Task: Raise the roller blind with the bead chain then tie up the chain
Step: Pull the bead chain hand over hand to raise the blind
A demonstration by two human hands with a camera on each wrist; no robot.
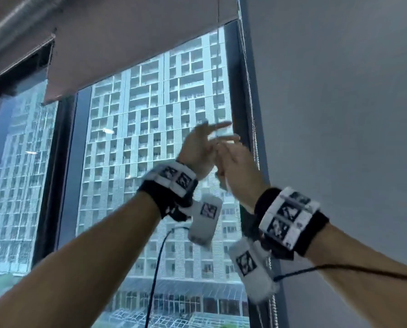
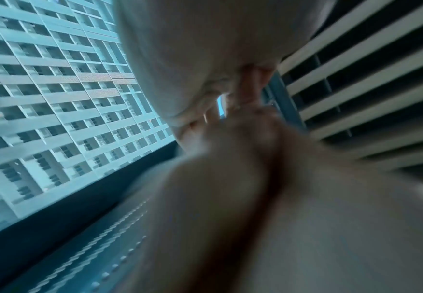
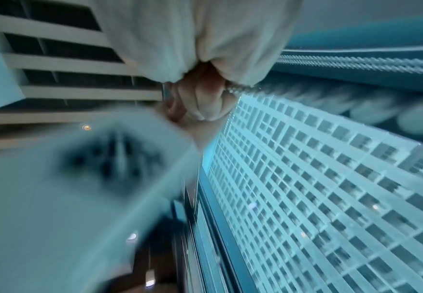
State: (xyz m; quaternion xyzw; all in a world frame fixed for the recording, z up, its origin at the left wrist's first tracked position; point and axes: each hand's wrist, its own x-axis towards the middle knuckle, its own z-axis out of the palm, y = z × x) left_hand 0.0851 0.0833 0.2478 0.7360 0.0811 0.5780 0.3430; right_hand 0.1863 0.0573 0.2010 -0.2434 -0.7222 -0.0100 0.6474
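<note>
Blind (image 1: 136,43) mostly raised | right hand (image 1: 239,171) pinching chain (image 1: 250,95), likely for tying | left hand (image 1: 199,147) spread, steadying alongside.

Bead chain (image 1: 249,74) along window frame (image 1: 235,67)

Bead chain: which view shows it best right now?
Right wrist. The bead chain runs sharp along the window frame, and beads meet the right hand. Head view shows only a thin chain line beside the frame. Left wrist shows it as blurred beads.
</note>
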